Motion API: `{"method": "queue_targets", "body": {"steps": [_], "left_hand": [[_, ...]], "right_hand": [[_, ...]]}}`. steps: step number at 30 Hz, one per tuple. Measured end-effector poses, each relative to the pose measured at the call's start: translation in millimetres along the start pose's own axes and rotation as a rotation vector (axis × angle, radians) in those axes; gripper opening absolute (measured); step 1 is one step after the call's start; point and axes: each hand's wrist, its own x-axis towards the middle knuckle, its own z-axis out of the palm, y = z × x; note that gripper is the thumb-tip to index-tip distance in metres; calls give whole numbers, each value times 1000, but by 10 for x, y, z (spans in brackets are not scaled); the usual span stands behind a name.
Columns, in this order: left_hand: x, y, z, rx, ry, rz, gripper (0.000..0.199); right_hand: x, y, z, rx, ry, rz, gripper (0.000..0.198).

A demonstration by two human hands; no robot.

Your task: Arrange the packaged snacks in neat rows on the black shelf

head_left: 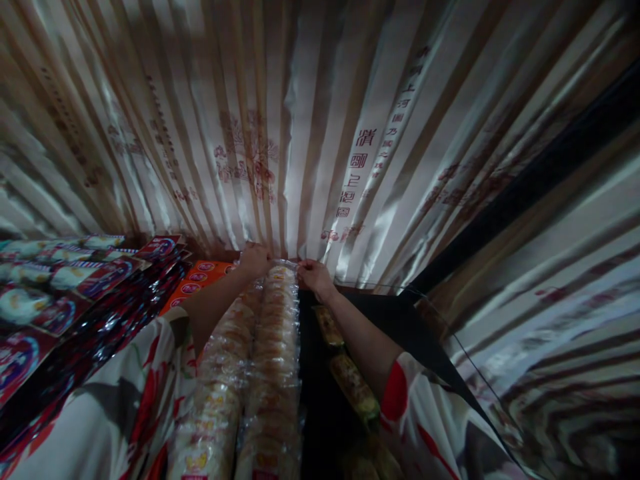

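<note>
The right hand [314,276] pinches clear plastic film [286,262] at the far end of a long row of pale round pastries [275,333]; the left hand [256,260] curls its fingers there, how tightly I cannot tell.

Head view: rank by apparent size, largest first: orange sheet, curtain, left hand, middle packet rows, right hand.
1. Curtain
2. Middle packet rows
3. Orange sheet, visible part only
4. Left hand and right hand: look alike, not ranked

Fingers [305,267] on clear plastic wrapper [285,264]
</note>
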Motion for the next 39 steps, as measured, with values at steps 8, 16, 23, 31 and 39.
{"method": "queue_targets", "body": {"steps": [8,16,23,31,39], "left_hand": [[-97,-21,-32,-55,91,71,24],[-216,-30,-71,-42,14,277,19],[-149,28,-89,-74,-2,140,16],[-207,96,-175,-62,-1,121,15],[-251,39,-144,-97,94,221,19]], "right_hand": [[-201,-131,-156,30,-138,-116,13],[-162,-89,-79,245,-253,18,15],[-202,-141,-34,297,-195,76,14],[-274,-198,-133,-13,-37,-92,19],[-271,-236,-123,176,-366,-25,14]]}}
